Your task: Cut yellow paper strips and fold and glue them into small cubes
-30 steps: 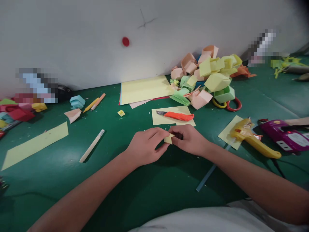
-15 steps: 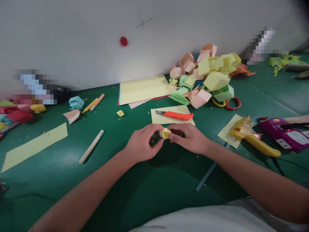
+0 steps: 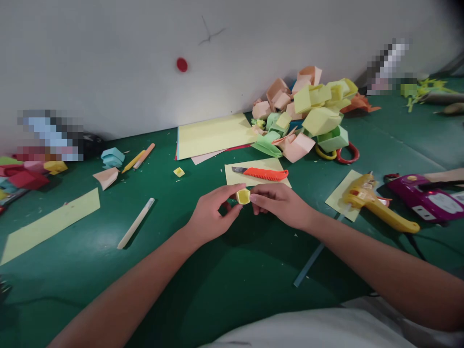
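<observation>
Between my two hands is a small yellow folded paper box, its hollow side facing me. My left hand pinches it from the left, thumb below and fingers above. On its right edge the thumb and fingertips of my right hand are closed against it. Just beyond the hands, an orange utility knife with its blade out lies on a pale yellow paper piece. Another tiny yellow paper box sits on the green table farther left.
A heap of folded paper boxes and scissors lie at the back right. Closer on the right are a yellow glue gun and a purple power strip. Leftward are a pale stick, a paper strip and pencils.
The small paper box has turned so its hollow opening faces me more. My right fingers have shifted slightly along its edge. The whole view has moved a little.
</observation>
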Motion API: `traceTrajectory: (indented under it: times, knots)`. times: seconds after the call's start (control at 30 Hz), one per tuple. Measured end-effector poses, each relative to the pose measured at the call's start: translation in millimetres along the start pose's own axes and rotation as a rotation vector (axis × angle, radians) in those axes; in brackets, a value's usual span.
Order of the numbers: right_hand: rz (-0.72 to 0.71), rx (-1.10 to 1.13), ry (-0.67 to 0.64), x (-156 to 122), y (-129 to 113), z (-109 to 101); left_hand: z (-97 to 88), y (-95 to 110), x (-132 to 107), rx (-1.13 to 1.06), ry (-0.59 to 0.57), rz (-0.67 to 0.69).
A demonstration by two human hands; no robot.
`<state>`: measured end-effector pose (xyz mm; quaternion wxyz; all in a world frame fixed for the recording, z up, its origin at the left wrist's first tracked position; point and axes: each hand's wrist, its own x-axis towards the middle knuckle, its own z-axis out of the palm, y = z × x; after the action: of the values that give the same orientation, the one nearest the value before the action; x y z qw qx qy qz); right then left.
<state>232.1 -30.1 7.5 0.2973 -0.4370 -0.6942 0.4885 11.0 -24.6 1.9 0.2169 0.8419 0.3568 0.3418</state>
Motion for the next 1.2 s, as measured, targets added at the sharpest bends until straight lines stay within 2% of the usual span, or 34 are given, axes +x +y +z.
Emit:
traceTrajectory:
  times: [0.13,0.27,0.37,0.5,0.67,0.8,0.93,1.07,1.2]
  knots:
    - [-0.001,-0.008,-0.013,-0.2,-0.3,0.9,1.1,-3.4,-0.6,0.026,-0.010,0.021]
    - [0.003,-0.019,-0.013,0.1,-2.4,1.0,1.2,-3.7,0.2,0.031,-0.031,-0.020]
    - [-0.022,-0.109,0.036,-0.6,-2.5,0.2,0.8,-2.2,1.5,0.032,-0.015,-0.044]
    - [-0.121,-0.278,0.156,-3.5,-1.0,-1.1,0.0,-1.9,2.6,0.058,0.012,-0.066]
    - [-0.273,-0.430,0.186,-6.0,-2.2,-0.5,0.5,-6.2,1.2,0.067,0.032,-0.045]
    - [-0.307,-0.419,0.223,-4.8,-3.5,0.8,1.7,-9.9,-0.3,0.074,-0.010,-0.035]
    - [-0.357,-0.339,0.202,-4.9,-4.4,0.7,2.4,-10.7,-0.8,0.079,-0.017,-0.019]
    - [-0.302,-0.244,0.188,-3.6,-5.9,1.3,4.6,-8.6,-1.1,0.134,-0.038,0.029]
    - [-0.111,-0.243,0.183,0.8,-6.6,2.3,8.3,-5.5,-1.9,0.190,-0.111,0.108]
